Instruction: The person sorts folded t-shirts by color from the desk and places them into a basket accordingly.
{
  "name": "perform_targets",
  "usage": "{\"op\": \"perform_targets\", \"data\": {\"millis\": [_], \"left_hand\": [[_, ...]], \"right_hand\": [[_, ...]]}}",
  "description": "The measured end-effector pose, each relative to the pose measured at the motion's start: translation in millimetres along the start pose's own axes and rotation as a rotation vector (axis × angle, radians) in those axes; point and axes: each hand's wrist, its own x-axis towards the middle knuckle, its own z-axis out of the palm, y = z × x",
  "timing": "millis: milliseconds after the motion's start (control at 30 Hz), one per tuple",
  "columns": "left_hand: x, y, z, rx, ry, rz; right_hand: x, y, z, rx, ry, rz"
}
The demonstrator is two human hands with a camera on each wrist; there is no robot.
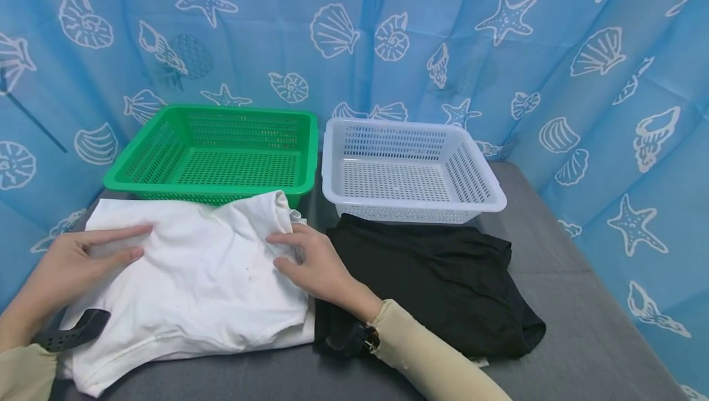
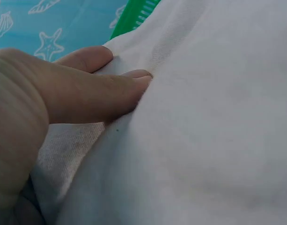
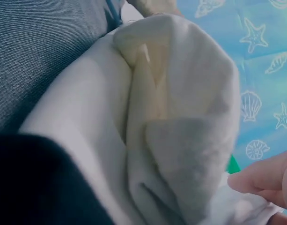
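Note:
A white garment point(image 1: 205, 278), loosely folded and creased, lies on the left in the head view; its exact kind does not show. My left hand point(image 1: 83, 259) rests at its left side, thumb and forefinger stretched out and apart on the cloth. In the left wrist view the thumb point(image 2: 96, 93) touches a raised fold. At the garment's upper right edge is my right hand point(image 1: 316, 262), thumb and forefinger spread over the cloth and the other fingers partly hidden. The right wrist view shows a bulging, open fold of white cloth point(image 3: 195, 154) beside the fingers point(image 3: 260, 176).
Behind the white garment stands a green basket point(image 1: 111, 178), with a white basket point(image 1: 493, 201) to its right. A black garment point(image 1: 426, 284) lies in front of the white basket. The grey surface point(image 1: 576, 309) ends at a blue shell-print curtain point(image 1: 587, 142).

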Motion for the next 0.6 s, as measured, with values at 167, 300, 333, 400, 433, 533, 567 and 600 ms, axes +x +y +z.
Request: {"op": "perform_targets", "data": {"millis": [167,300,333,400,433,533,567,600], "left_hand": [[1.5,-1.2,-0.2,0.004,0.012,-0.001],[1.9,-2.3,-0.1,0.002,0.016,0.001],[1.9,-2.5,0.0,0.001,0.015,0.001],[1.7,-2.8,0.3,0.004,0.019,0.005],[1.6,-2.9,0.6,0.004,0.021,0.008],[1.4,-2.4,1.3,0.000,0.024,0.009],[1.5,-2.0,1.5,0.000,0.023,0.009],[1.6,-1.7,1.7,-0.004,0.017,0.009]], "right_hand": [[-0.6,-2.4,1.6,-0.050,0.027,-0.116],[-1.5,-5.5,2.4,-0.138,0.065,-0.188],[-1.9,-5.8,2.7,-0.167,0.078,-0.192],[-2.4,-5.5,3.0,-0.236,0.105,-0.191],[-2.3,-4.9,3.0,-0.264,0.114,-0.191],[0.5,-1.5,1.5,-0.308,0.119,-0.192],[2.5,-0.4,0.2,-0.296,0.108,-0.185],[4.9,0.9,-1.4,-0.268,0.088,-0.168]]}}
